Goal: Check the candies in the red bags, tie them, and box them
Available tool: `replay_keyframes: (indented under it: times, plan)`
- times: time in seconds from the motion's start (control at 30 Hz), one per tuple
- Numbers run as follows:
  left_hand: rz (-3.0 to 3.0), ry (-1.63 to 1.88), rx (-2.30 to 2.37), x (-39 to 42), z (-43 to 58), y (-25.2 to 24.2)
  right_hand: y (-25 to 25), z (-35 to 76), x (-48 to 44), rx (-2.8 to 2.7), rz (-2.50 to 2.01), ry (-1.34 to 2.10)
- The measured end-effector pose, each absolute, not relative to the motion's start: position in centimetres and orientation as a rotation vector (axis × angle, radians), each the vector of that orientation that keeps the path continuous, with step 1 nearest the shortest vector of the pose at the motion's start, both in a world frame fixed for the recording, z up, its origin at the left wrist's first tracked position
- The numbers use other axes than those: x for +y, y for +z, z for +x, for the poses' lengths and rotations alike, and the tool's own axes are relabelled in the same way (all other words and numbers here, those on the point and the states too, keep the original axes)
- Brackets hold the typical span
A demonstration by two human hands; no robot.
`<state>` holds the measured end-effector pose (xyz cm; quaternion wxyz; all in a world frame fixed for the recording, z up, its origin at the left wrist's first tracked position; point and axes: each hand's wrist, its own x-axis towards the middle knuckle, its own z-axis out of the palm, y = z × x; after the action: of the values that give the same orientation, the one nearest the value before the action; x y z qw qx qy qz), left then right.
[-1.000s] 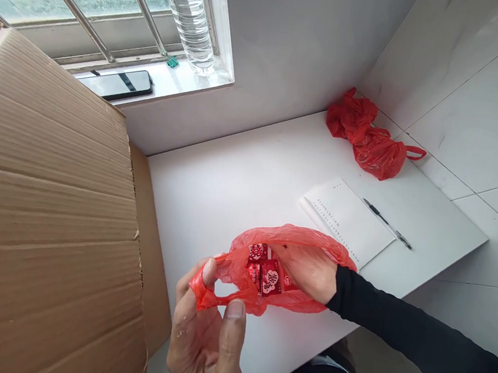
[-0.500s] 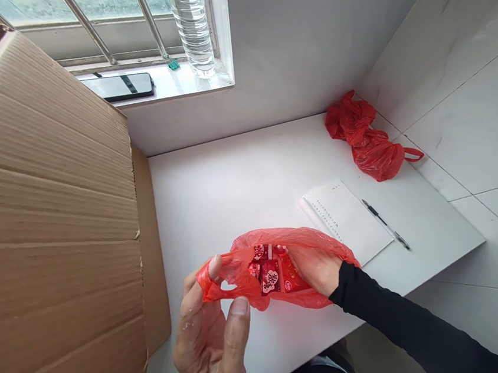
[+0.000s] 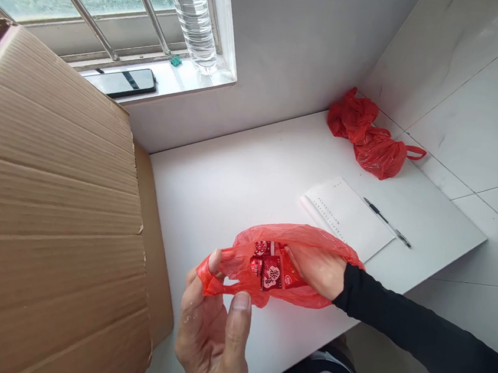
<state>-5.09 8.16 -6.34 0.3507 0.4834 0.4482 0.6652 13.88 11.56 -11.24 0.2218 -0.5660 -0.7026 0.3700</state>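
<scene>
A thin red plastic bag [image 3: 288, 233] hangs over the front part of the table with its mouth held wide. Its handle loops around a bent finger of my left hand [image 3: 216, 331], whose thumb stands apart below the loop. Several small red snack packets [image 3: 272, 273] with white lettering show inside the bag. My right hand [image 3: 317, 272] reaches into the bag from the right, beside the packets. Its fingers are hidden down there, so what they touch does not show.
A big cardboard box [image 3: 58, 220] stands on the left. Behind the bag lie a paper notepad [image 3: 347, 220] and a pen [image 3: 386, 222]. Knotted red bags [image 3: 377, 149] sit in the back corner. The windowsill carries a phone [image 3: 126, 81] and a water bottle [image 3: 194, 26].
The view has shifted very slightly. Both hands keep their places, the left at the bag's handle and the right inside the bag.
</scene>
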Motion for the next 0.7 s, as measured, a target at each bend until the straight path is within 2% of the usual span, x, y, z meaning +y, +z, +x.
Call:
replay_keyframes:
  times: [0.17,0.33,0.57,0.7]
  plan:
    - [1.277,1.730,1.138,8.2,-5.0,-6.1,-10.4,12.7,11.8,-2.359,-1.564,0.755]
    - [1.289,1.744,1.133,8.2,-5.2,-6.2,-10.3,12.7,11.5,-2.325,-1.528,0.775]
    - [1.287,1.751,1.126,8.2,-4.9,-6.3,-9.6,13.2,9.9,-2.416,-1.652,0.619]
    - [1.248,1.755,1.148,8.1,-4.8,-6.1,-9.8,12.6,9.6,-2.539,-1.562,0.538]
